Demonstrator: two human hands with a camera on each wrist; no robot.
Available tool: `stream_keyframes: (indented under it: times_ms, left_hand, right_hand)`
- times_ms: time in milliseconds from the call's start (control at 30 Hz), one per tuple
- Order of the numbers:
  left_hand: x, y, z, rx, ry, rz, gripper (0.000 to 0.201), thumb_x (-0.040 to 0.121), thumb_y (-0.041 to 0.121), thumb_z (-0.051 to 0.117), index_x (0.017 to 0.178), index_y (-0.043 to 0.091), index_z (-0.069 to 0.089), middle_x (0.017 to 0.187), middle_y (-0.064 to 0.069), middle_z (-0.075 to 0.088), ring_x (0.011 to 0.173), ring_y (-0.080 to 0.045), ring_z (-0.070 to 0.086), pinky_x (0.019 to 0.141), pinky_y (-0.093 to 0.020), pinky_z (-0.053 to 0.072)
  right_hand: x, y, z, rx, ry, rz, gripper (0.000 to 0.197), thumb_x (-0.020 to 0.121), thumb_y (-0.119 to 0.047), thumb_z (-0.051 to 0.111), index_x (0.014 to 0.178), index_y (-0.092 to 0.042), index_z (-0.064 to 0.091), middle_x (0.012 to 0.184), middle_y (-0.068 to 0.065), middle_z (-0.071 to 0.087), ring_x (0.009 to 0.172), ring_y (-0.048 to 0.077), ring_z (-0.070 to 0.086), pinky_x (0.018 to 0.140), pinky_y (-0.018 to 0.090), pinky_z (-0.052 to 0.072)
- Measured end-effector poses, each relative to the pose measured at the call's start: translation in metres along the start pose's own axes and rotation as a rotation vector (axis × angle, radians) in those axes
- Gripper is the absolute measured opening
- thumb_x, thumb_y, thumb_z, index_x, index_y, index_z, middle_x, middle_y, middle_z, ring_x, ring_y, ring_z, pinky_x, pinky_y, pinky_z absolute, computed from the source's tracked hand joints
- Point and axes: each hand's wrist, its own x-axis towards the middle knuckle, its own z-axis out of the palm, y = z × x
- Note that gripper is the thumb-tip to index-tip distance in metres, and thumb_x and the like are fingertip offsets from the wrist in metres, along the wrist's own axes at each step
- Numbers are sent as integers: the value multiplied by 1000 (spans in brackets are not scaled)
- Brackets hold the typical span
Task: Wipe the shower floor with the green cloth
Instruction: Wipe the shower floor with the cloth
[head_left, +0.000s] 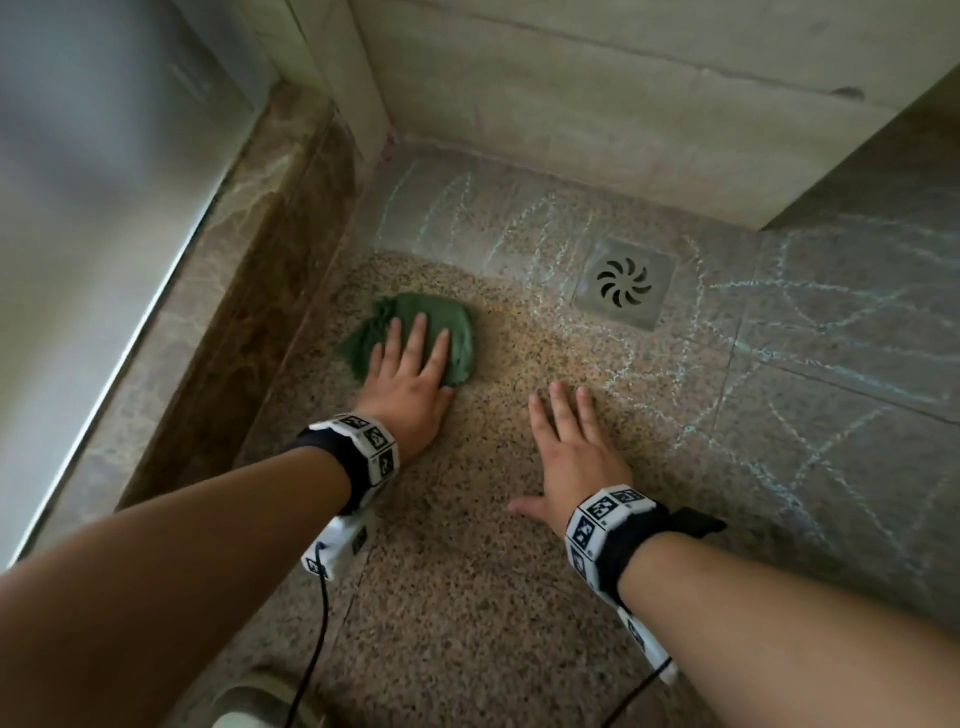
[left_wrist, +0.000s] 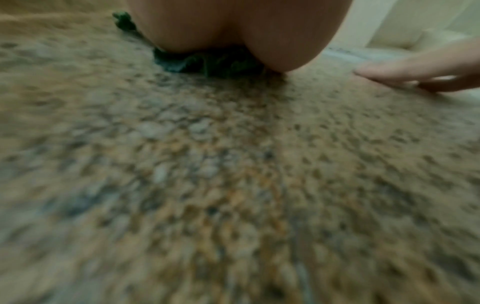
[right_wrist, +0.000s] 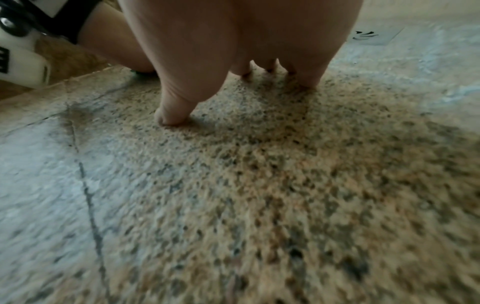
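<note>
A crumpled green cloth (head_left: 451, 327) lies on the speckled shower floor (head_left: 467, 545) near the left curb. My left hand (head_left: 410, 364) presses flat on it with straight fingers. The left wrist view shows the cloth (left_wrist: 207, 62) bunched under my palm (left_wrist: 233, 30). My right hand (head_left: 566, 447) rests flat on the bare floor to the right of the cloth, fingers spread. Its thumb (right_wrist: 174, 111) touches the floor in the right wrist view. Pale blue-white streaks (head_left: 810, 332) cover the floor to the right and at the back; the part around my hands looks wet and darker.
A square metal drain (head_left: 623, 283) sits in the floor beyond my right hand. A brown marble curb (head_left: 249, 291) runs along the left side. Tiled walls (head_left: 597, 104) close the back and right. Cables (head_left: 317, 623) hang from both wrist cameras.
</note>
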Motion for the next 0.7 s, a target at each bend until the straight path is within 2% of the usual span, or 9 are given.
stream_keyframes:
  times_ms: [133,233,267,333,433,567,700]
  left_hand:
    - [2,26,-4,67,-13,183,64,104,46,22,158,26,-7,163,-2,-24,148,-30,-24,122,-46,-6]
    - [10,13,-19,70,13,276,58,105,43,25,158,32,4,166,4,-10,152,-24,-11,124,-42,3]
    - [14,4,-25,140,9,316,58,105,43,26,158,34,4,166,6,-9,153,-23,-7,124,-40,6]
    - [21,-12,-33,300,-48,378,60,106,44,27,156,36,-5,165,6,-15,152,-21,-10,123,-39,5]
    - [28,-12,-33,325,-95,369,64,105,47,26,155,36,-13,162,4,-25,150,-22,-20,124,-41,2]
    - [33,21,-21,175,-4,277,66,106,42,31,157,31,-9,163,-1,-22,149,-28,-21,124,-44,-1]
    - [50,50,-23,186,62,327,65,105,42,29,157,30,-8,164,-2,-21,150,-29,-20,122,-44,-2]
  right_hand:
    - [-2,6,3,-6,64,-37,122,77,-70,64,155,-23,-17,160,1,-28,147,27,-25,123,41,1]
    - [-11,19,9,-23,81,-37,118,79,-70,61,155,-26,-18,160,0,-29,147,25,-25,122,39,2]
    - [-15,23,12,-13,78,-23,116,80,-71,59,154,-28,-20,159,-1,-31,147,24,-26,123,39,3]
    - [-21,28,17,15,63,0,113,81,-71,57,153,-31,-21,157,-2,-35,146,24,-29,123,41,4]
    - [-20,29,17,32,44,2,113,82,-70,57,152,-33,-23,156,-2,-38,144,26,-32,123,42,5]
    - [-17,26,13,16,18,2,114,82,-69,59,151,-33,-24,155,-2,-39,144,28,-33,123,42,3]
    - [-16,26,12,29,19,-9,114,81,-69,60,152,-32,-22,156,-2,-38,144,28,-33,122,42,2]
